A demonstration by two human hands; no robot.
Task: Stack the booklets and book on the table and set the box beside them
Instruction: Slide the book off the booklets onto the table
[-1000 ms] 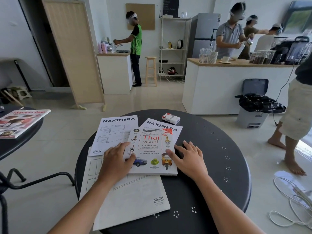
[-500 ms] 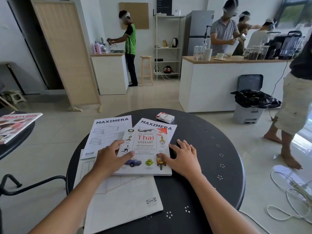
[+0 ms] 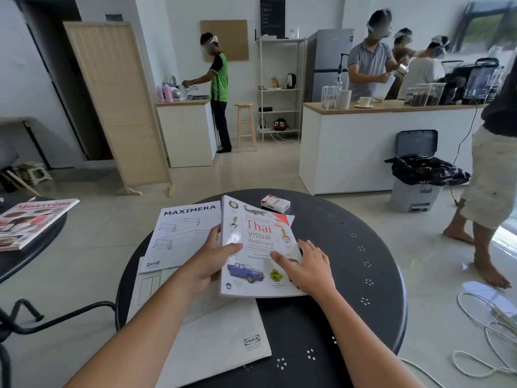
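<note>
On the round black table (image 3: 349, 275), going from left to right, the first thing is the MAXIMERA booklet (image 3: 184, 233), flat at about 10 o'clock of the table top. Below it, around 7 o'clock, lies a bigger IKEA booklet (image 3: 218, 337). I judge that both are thin, light and floppy, so it is better to slide them or lift them by a long edge with support under.

The left hand (image 3: 208, 264) pinches the left edge of the book (image 3: 257, 250), thumb on the cover and fingers behind. The book is tilted, its left side is up from the table, near the centre. It seems a thick paperback: heavier than the booklets, a little flexible, with a glossy cover that could slip. A grip on the spine side looks the safest.

The right hand (image 3: 305, 264) lies spread and flat on the lower right of the cover, and it steadies the book. A corner of another booklet (image 3: 289, 219) shows under the top right of the book.

The box (image 3: 275, 203) stands at 12 o'clock, apart from the book. It looks small, light and stiff, easy to take by its sides.
</note>
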